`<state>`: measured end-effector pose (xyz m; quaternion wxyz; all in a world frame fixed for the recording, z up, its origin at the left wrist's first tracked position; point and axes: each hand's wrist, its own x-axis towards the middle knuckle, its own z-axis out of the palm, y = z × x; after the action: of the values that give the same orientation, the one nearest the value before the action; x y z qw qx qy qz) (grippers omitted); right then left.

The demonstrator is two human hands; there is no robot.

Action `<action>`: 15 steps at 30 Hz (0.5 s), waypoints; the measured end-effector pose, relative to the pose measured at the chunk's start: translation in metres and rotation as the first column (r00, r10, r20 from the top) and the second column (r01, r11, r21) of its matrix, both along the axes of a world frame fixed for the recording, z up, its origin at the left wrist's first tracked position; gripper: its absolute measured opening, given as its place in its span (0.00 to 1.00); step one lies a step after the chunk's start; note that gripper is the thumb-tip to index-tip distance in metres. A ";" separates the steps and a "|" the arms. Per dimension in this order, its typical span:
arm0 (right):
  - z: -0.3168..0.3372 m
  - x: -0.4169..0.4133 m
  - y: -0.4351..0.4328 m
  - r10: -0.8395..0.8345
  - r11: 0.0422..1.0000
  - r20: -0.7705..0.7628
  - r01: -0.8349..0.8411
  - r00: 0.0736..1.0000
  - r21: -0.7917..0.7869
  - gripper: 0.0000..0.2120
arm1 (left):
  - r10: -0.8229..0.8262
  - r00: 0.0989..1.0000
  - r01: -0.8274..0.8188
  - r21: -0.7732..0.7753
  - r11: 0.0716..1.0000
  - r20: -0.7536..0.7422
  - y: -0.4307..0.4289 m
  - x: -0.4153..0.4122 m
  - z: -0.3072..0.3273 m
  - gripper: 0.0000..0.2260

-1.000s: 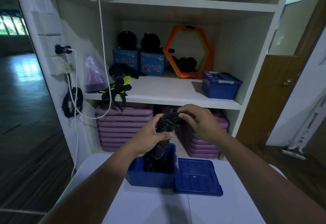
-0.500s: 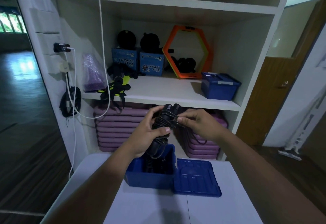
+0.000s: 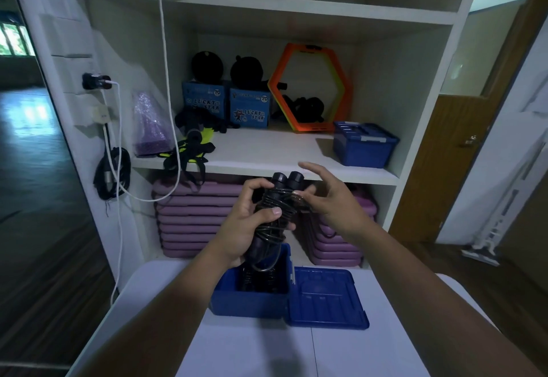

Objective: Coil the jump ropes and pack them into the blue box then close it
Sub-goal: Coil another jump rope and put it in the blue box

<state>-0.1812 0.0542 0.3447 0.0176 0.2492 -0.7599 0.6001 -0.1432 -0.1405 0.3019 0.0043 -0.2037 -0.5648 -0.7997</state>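
Note:
My left hand [image 3: 247, 222] grips a black jump rope [image 3: 275, 207] by its two handles, held upright with the cord wound round them. My right hand [image 3: 329, 198] is at the bundle's right side; its thumb and a finger pinch the cord near the handle tops while the other fingers are spread. The bundle hangs just above the open blue box [image 3: 250, 299] on the white table [image 3: 252, 347]. Dark coiled rope lies inside the box. The box's blue lid [image 3: 324, 298] lies open flat to its right.
A white shelf unit [image 3: 267, 157] stands behind the table with another closed blue box [image 3: 363, 146], two blue cartons, an orange hexagon ring and black straps. Purple step boards are stacked below. White cables hang at the left. A wooden door is at the right.
The bundle has risen slightly and turned upright, its handle tops now showing. My right hand has wound the cord round the handles and spread its fingers.

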 end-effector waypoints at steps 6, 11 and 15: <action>0.001 -0.002 0.002 0.026 0.994 -0.119 -0.013 0.993 0.106 0.18 | -0.040 0.996 0.036 0.051 0.998 0.081 0.011 0.005 -0.002 0.16; -0.007 -0.004 0.012 -0.093 0.995 -0.125 0.097 0.988 0.020 0.16 | 0.141 0.990 -0.126 -0.292 0.948 0.031 0.012 0.004 0.002 0.21; -0.014 -0.004 0.012 -0.181 0.983 -0.120 0.178 0.976 -0.034 0.16 | 0.225 0.974 -0.202 -0.550 0.810 -0.025 0.015 0.009 0.002 0.25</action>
<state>-0.1856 0.0658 0.3311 0.1213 0.2158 -0.7700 0.5881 -0.1345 -0.1257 0.3041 0.0238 -0.1151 -0.7895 -0.6023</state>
